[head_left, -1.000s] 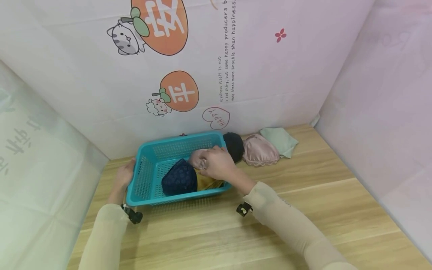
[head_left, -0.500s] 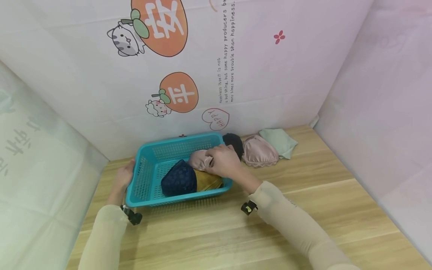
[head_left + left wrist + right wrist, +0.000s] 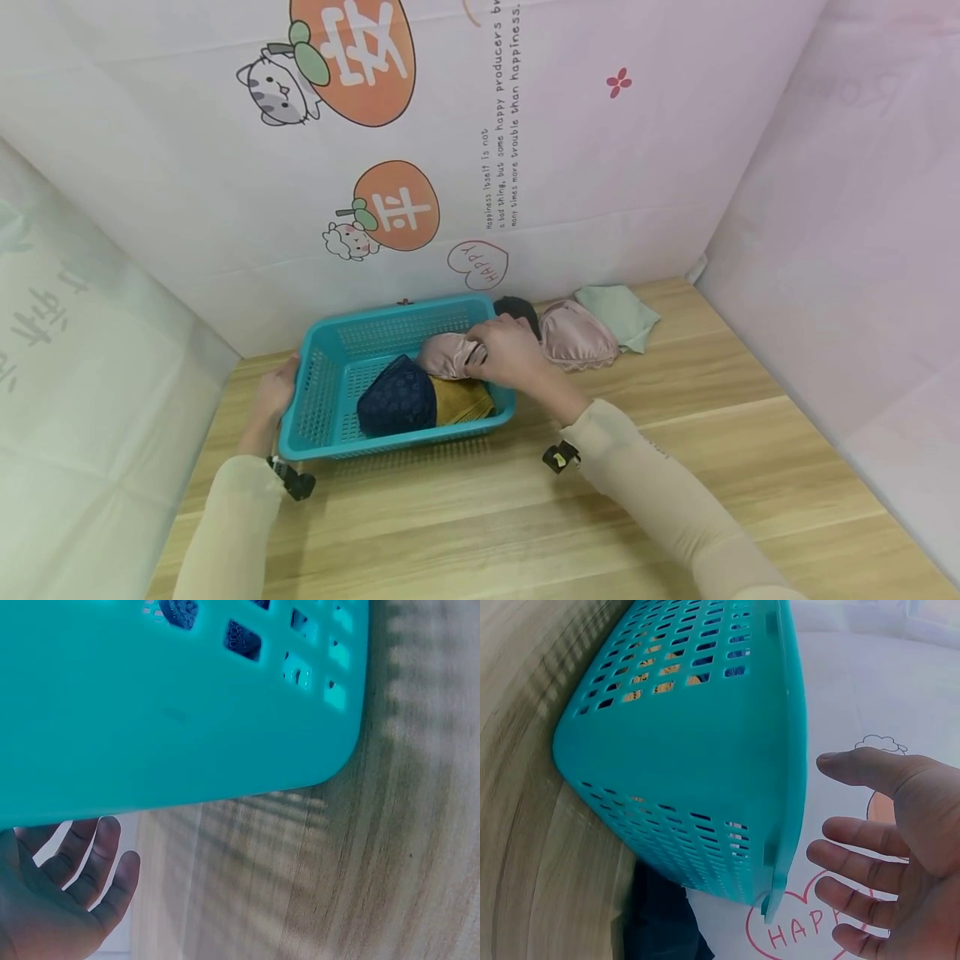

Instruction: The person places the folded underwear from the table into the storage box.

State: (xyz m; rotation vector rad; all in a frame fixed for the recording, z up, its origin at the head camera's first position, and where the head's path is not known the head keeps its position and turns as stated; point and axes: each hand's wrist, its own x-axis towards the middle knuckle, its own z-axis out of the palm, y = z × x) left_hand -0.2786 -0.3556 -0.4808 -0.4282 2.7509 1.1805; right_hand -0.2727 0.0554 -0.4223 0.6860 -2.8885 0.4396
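In the head view a turquoise perforated basket stands on the table against the back wall. Inside lie a folded navy bra, a mustard-yellow piece of clothing and a pale pink satin bra. My left hand holds the basket's left rim, fingers along the outer side; the thumb is hidden in the left wrist view. Over the right end hovers my right hand, beside the pale pink bra. The right wrist view shows its fingers spread and bare, near the rim.
Right of the basket, along the back wall, sit a black bra, a dusty-pink satin bra with lace trim and a mint-green folded cloth. White printed sheets wall in the wooden table.
My right hand has let go of the pale pink bra and drawn back to the right, uncovering more of the mustard-yellow piece. The left hand and basket stay almost still.
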